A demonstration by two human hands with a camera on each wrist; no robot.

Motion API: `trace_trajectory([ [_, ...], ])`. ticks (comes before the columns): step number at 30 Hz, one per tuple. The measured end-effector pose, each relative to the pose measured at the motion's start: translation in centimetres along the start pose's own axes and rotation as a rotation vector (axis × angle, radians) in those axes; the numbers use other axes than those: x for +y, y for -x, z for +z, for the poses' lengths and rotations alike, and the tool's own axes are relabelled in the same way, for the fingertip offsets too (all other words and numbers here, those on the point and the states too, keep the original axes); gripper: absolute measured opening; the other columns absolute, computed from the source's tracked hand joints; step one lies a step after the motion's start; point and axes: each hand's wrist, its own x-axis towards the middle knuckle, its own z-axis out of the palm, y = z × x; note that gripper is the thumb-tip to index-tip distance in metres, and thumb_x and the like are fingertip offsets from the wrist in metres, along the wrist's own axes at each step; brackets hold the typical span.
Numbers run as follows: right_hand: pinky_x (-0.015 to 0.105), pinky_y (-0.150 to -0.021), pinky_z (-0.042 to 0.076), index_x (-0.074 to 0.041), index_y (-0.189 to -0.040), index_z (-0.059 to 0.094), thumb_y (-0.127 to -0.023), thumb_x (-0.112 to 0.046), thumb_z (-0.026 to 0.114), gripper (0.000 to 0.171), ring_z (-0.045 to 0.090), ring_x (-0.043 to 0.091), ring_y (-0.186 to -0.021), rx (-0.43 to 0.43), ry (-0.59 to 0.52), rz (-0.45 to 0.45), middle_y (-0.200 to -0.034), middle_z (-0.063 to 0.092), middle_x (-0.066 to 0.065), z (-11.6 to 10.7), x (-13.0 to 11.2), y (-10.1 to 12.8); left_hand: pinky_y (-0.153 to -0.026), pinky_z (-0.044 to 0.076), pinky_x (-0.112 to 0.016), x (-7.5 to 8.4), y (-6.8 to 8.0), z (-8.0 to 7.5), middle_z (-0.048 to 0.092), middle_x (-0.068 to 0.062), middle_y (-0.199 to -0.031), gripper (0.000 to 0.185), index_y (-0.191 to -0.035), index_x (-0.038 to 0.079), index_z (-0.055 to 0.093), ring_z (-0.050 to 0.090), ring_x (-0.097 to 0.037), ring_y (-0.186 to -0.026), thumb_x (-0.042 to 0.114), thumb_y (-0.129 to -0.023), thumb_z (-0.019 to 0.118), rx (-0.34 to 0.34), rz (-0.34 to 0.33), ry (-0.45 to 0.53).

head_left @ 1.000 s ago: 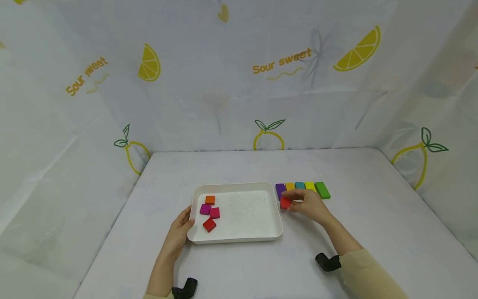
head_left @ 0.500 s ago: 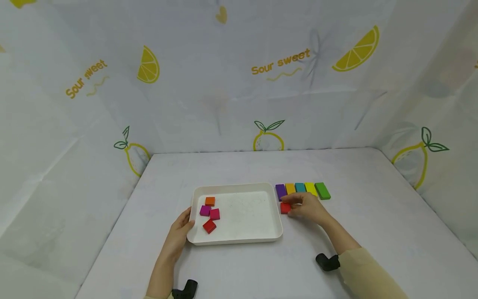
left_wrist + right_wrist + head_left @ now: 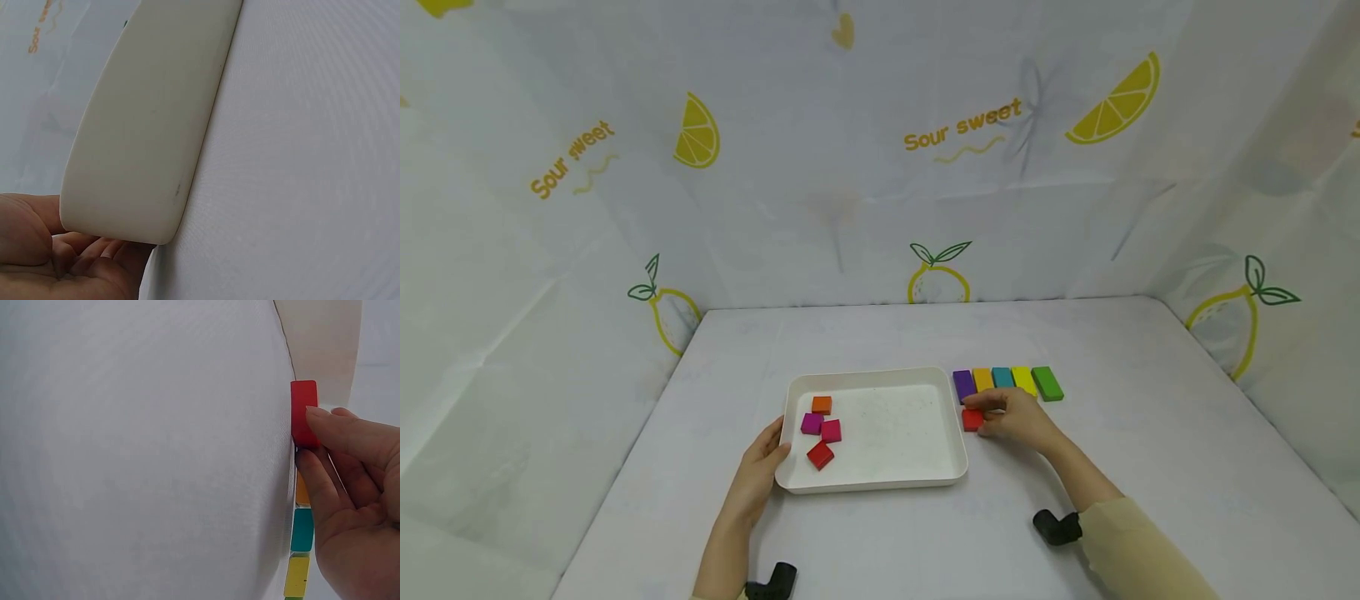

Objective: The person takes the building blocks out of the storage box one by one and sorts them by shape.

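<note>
A white tray [image 3: 880, 482] sits mid-table and holds several small blocks: orange [image 3: 822, 405], magenta [image 3: 812, 423], pink [image 3: 831, 431] and red [image 3: 820, 454]. My left hand [image 3: 758, 467] holds the tray's near-left corner [image 3: 125, 212]. Right of the tray lies a row of blocks: purple [image 3: 963, 383], orange [image 3: 982, 379], teal [image 3: 1002, 377], yellow [image 3: 1023, 377], green [image 3: 1047, 382]. My right hand [image 3: 1015, 417] pinches a red block [image 3: 972, 419] on the table just in front of the purple one. The right wrist view shows the fingertips [image 3: 325, 422] on the red block [image 3: 304, 412].
A cloth backdrop printed with lemons [image 3: 938, 279] walls the table on three sides. Black wrist-camera mounts [image 3: 1056, 527] show near both forearms. The table [image 3: 1150, 433] is covered in white cloth.
My right hand has carried the red block slightly down toward me and set it on the table in front of the purple block. The left hand has stayed on the tray.
</note>
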Motion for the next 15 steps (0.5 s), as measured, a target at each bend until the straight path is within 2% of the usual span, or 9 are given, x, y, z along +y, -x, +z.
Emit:
trace_trajectory([
  [15, 0.053, -0.106, 0.049, -0.006, -0.123, 0.068, -0.081, 0.000, 0.072, 0.043, 0.057, 0.038, -0.126, -0.008, -0.022, -0.019, -0.125, 0.069, 0.016, 0.01, -0.42, 0.32, -0.121, 0.029, -0.052, 0.03, 0.08, 0.02, 0.024, -0.025, -0.162, 0.056, -0.156, 0.001, 0.022, 0.026, -0.041, -0.151, 0.005, -0.102, 0.040, -0.005, 0.002, 0.002],
])
